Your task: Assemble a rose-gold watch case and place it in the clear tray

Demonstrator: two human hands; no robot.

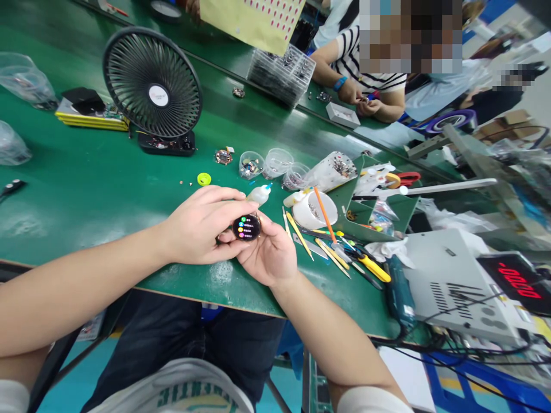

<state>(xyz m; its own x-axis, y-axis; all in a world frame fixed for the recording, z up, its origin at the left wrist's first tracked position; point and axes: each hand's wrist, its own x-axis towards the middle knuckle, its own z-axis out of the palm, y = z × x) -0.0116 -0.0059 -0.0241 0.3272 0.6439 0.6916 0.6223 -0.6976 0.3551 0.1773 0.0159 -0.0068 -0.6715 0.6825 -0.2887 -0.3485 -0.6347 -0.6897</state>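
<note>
A round smartwatch [247, 228] with a lit screen showing a list with coloured icons is held between my two hands. My left hand [204, 223] reaches over it from the left, fingers along its upper edge and thumb below. My right hand [272, 252] lies palm up, cradling the watch from beneath and from the right; some of its fingers are hidden. No strap shows on the watch. Just beyond my fingers is a small bottle with a blue tip [260, 194]. A yellow-green ring [204, 179] lies beyond my left hand on the green table [107, 189].
A black fan [152, 80] stands at the back left. Small clear cups [252, 165] of parts and a white tub [314, 211] sit ahead. Tweezers and a yellow-handled tool [375, 268] lie right, beside a grey box-shaped device [451, 281]. A co-worker [374, 86] sits across the bench.
</note>
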